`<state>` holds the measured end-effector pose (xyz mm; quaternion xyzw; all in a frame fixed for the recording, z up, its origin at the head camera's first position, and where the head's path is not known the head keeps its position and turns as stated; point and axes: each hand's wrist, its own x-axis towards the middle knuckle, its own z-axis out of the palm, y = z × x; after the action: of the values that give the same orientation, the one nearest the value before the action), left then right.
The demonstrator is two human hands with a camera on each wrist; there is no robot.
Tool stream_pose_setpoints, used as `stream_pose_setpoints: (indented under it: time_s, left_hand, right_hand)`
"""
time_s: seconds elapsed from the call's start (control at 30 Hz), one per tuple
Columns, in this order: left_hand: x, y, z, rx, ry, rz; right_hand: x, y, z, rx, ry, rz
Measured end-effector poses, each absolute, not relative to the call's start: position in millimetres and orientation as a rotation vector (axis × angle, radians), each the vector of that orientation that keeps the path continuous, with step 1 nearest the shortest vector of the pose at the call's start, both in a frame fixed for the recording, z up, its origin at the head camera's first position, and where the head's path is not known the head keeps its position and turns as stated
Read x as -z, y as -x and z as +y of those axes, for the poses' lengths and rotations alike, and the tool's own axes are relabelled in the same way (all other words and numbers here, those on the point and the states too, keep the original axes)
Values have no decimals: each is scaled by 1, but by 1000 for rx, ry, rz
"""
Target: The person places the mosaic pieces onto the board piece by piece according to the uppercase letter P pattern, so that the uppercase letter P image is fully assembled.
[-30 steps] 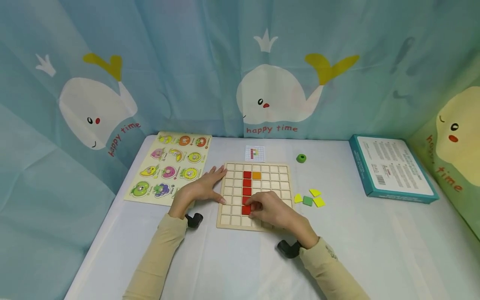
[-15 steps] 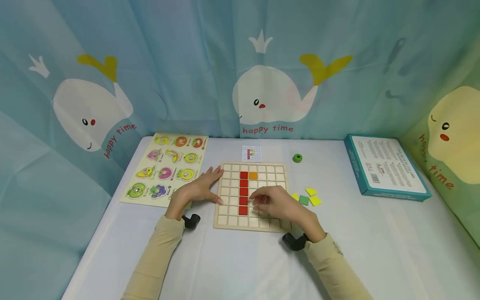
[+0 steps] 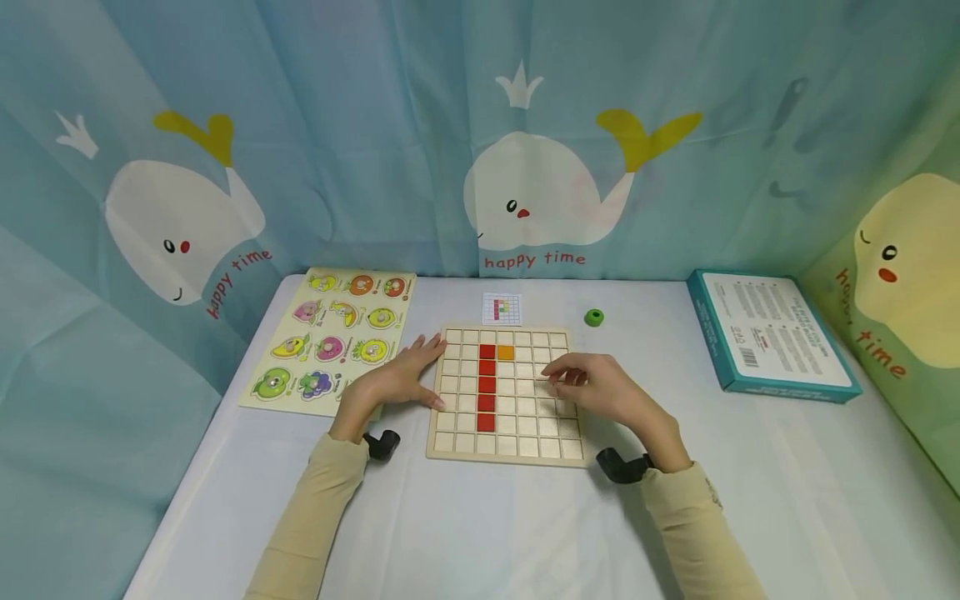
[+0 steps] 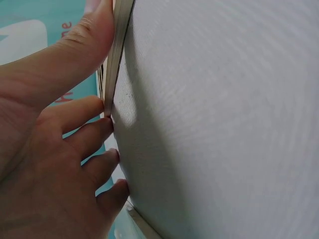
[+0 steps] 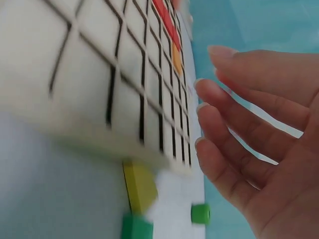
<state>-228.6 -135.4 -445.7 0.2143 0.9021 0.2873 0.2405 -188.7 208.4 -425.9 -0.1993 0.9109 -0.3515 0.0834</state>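
Note:
A wooden grid board (image 3: 453, 442) lies on the white table, with a column of red square tiles (image 3: 487, 385) in its cells. One orange tile (image 3: 506, 353) sits right of the topmost red one. My left hand (image 3: 393, 379) rests at the board's left edge, fingers spread; in the left wrist view the thumb and fingertips touch the wooden edge. Over the board's right side hovers my right hand (image 3: 600, 387), holding nothing, its fingers loosely bent. The right wrist view shows a yellow piece (image 5: 139, 186) and a green square tile (image 5: 137, 227) beside the board; the hand hides them in the head view.
A small printed pattern card (image 3: 501, 309) lies behind the board, and a green bead (image 3: 594, 317) stands to the back right. At left is a fruit puzzle board (image 3: 300, 403). A teal box (image 3: 772, 329) lies at the right. A whale-print curtain (image 3: 360, 167) closes the back.
My right hand has left the lowest red tile and moved right across the board, now covering the loose yellow and green pieces from view. The left hand has stayed at the edge.

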Motion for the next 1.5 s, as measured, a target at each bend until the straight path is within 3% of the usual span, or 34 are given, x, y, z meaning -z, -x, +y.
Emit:
stream_pose_setpoints:
  time_s: [0.8,1.5]
  left_hand:
    - [447,227,-139,-814,-560,2465]
    - [447,228,-137,-796,-586,2467]
  right_hand:
    - [431,200,270,897,207,2601]
    - [432,197,271,939,274,2564]
